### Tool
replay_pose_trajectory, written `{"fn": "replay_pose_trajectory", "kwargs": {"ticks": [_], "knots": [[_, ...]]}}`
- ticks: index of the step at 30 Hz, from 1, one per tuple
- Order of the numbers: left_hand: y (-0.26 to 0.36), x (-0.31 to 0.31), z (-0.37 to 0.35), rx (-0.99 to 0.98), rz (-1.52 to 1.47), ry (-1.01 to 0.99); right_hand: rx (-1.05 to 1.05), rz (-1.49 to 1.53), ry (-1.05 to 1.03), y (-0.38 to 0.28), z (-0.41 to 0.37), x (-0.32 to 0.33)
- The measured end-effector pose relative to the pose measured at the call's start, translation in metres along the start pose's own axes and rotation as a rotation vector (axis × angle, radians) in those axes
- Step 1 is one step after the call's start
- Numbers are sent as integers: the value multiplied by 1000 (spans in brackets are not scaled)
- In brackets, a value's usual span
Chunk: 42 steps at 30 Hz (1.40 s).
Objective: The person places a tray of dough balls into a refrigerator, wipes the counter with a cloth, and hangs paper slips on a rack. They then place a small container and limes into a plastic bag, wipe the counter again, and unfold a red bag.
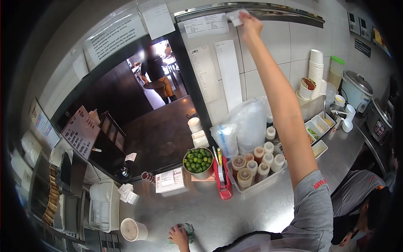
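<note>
My right hand [252, 25] is raised high to the metal ticket rail [277, 15] on the tiled wall. Its fingers pinch a small white paper slip [236, 18], beside printed order slips [205, 24] hanging under the rail. Low down, my left hand [179, 237] rests on a crumpled green cloth [189, 230] on the steel counter [151, 214], with its fingers curled over the edge of the cloth. A white tub [133, 230] stands to the left of that hand.
A bowl of green limes [197, 161], a red tape dispenser [222, 185] and a basket of squeeze bottles [256, 168] line the counter's back. Stacked cups [315, 69] and food trays [319, 126] stand right. A person with a round tray [154, 85] is beyond the pass window; another bends at right.
</note>
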<state>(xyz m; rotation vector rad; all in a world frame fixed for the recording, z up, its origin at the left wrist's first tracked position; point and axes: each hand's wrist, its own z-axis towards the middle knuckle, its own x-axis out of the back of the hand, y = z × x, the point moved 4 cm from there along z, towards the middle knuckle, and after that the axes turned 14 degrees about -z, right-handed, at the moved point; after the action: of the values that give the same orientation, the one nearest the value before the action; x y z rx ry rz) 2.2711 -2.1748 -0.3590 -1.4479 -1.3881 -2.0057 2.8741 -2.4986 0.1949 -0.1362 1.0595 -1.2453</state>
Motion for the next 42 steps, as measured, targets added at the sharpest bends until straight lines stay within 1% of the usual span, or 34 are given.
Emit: {"fn": "replay_pose_trajectory", "kwargs": {"ticks": [2,3,5,8,11,12,15,17,18,21,22,23,24,26,27,28,30,31,32,33,35,36,38,39,40,41,42], "knots": [[27,1,-15,-138,-49,63,77,364,-97,-19,15,-2],[43,-3,-25,-203,-78,95,56,360,-68,-23,13,-3],[75,-24,-44,-472,-40,52,-1,348,-8,-19,5,2],[118,-45,-66,-727,-33,-153,-179,-93,-30,31,-4,12],[137,-73,-85,-950,-73,-336,-232,-190,-116,52,-7,15],[140,-81,-88,-1030,-88,-389,-233,-220,-91,55,-3,13],[141,-99,-91,-1069,-356,-494,-244,-285,2,55,5,9],[148,-84,-84,-1025,-338,-402,-249,-268,80,31,-2,1],[153,-71,-81,-1003,-328,-357,-245,-268,61,20,-4,-3],[170,-32,-83,-701,51,-296,-213,-230,-3,9,4,-10],[167,-41,-84,-712,16,-293,-203,-185,-44,25,26,-10],[159,-60,-80,-704,-18,-283,-251,-197,-100,38,47,-10],[147,-78,-79,-681,-50,-272,-82,-514,-292,95,129,0],[150,-99,-70,-779,-131,-224,166,-754,-184,47,35,-18],[158,-102,-67,-786,-132,-210,279,-878,-105,18,-18,-29],[167,-103,-64,-804,-130,-200,376,-887,-128,-12,-73,-24],[173,-109,-61,-796,-169,-218,966,-919,-383,-7,-177,-25],[172,-102,-59,-790,-159,-224,1042,-729,-542,-4,-247,-19],[169,-94,-61,-786,-149,-238,804,-478,-841,-13,-323,-5],[167,-84,-60,-789,-139,-248,788,-536,-1154,-7,-385,18],[149,-48,-46,-768,-213,-148,943,-752,-1752,4,-493,88],[135,-24,-38,-760,-246,-100,968,-791,-1951,8,-533,124],[94,44,-9,-631,-298,46,902,-784,-2042,20,-587,187],[64,69,6,-560,-237,193,716,-868,-1977,38,-603,210],[24,91,26,-662,-218,406,537,-944,-1900,60,-617,229],[-9,118,39,-529,-199,481,363,-1008,-1813,75,-629,241],[-41,143,54,-456,-162,589,320,-1098,-1722,80,-646,246]]}}
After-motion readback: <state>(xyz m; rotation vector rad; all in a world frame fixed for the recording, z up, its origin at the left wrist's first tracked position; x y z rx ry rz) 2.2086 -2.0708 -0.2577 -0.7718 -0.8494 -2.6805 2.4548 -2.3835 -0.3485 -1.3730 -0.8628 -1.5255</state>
